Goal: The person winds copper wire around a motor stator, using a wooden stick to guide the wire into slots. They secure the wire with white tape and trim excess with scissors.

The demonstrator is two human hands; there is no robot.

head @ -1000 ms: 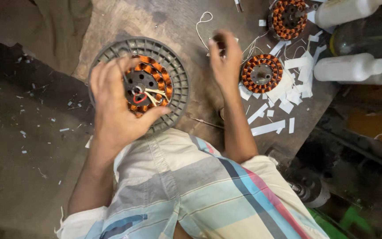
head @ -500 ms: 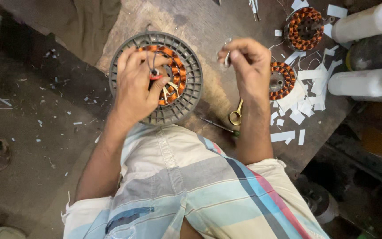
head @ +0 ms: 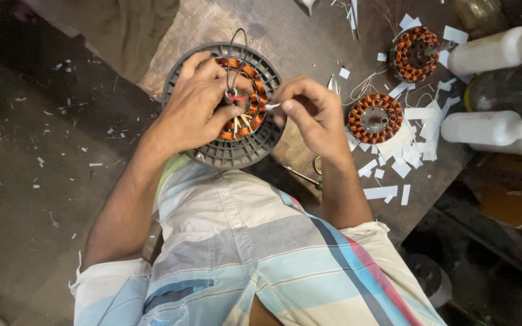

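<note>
A round grey ribbed motor housing (head: 215,154) with orange copper windings (head: 257,99) lies on a worn wooden bench (head: 309,48). My left hand (head: 197,105) rests on top of it, fingers closed around the winding's centre, where a black wire loop (head: 235,51) and a red lead stick up. My right hand (head: 312,115) is just right of the housing, pinching a small white strip (head: 272,106) against the winding's edge.
Two loose copper-wound stators (head: 375,118) (head: 416,53) lie to the right among several white paper strips (head: 382,192). White plastic bottles (head: 487,128) (head: 493,51) lie at the right edge. Scissors handles (head: 318,164) peek out below my right wrist. A brownish cloth (head: 128,27) drapes the bench's left end.
My right hand has moved left to the housing, now pinching a white strip at the winding. My left hand stays on the winding. The view has shifted.
</note>
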